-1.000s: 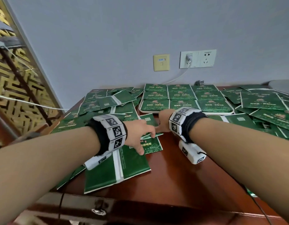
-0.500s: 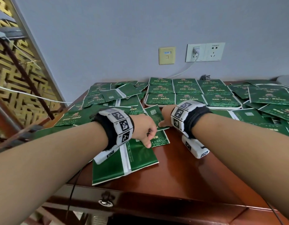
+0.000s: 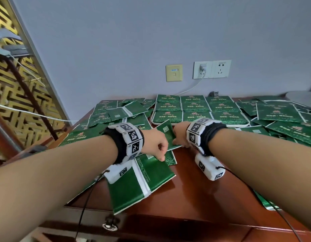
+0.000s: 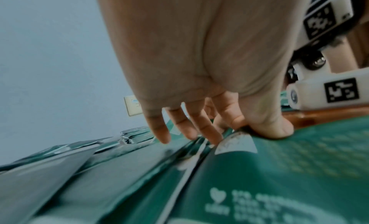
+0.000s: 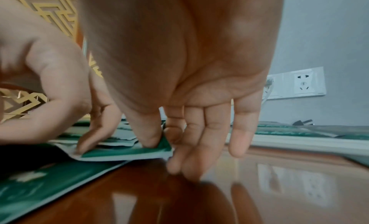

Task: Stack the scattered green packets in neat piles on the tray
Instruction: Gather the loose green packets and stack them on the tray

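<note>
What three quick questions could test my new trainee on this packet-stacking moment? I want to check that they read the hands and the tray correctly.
1. True or false: the tray already carries packets in neat rows.
2. What does the right hand pinch? A) a cable B) the corner of a green packet C) nothing
3. Which piece of the left hand presses down on a packet?

Key: 1 true. 2 B. 3 the thumb.
</note>
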A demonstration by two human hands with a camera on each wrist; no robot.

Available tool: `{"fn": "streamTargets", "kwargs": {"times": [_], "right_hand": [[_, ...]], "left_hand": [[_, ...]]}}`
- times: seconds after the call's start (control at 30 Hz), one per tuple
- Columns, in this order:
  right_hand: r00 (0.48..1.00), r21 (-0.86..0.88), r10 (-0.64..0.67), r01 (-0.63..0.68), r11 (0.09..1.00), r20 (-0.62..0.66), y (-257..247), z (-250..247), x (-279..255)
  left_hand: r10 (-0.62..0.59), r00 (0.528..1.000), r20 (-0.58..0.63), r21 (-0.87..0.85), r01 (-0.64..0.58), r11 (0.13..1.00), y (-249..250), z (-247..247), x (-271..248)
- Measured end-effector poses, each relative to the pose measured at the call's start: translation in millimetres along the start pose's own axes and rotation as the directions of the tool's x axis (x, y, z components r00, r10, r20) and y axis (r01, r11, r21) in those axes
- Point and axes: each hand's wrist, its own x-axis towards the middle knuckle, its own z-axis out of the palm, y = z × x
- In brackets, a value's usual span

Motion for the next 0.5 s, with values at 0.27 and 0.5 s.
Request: {"fn": "streamTargets", "kwargs": {"times": [0.27, 0.5], "right_hand": [[0.975, 0.077, 0.149, -0.137, 0.987, -0.165, 70.6, -25.8, -31.1], [0.975, 0.067, 0.126, -0.115, 0.991, -0.184, 81.1, -25.3, -46.5]], "left_hand": [[-0.038, 0.899, -0.436, -0.196, -0.053, 0.979, 21.3, -33.9, 8.7], [-0.065, 0.794, -0.605, -0.089, 0.014, 0.996, 18.9, -28.6, 13.8]]}}
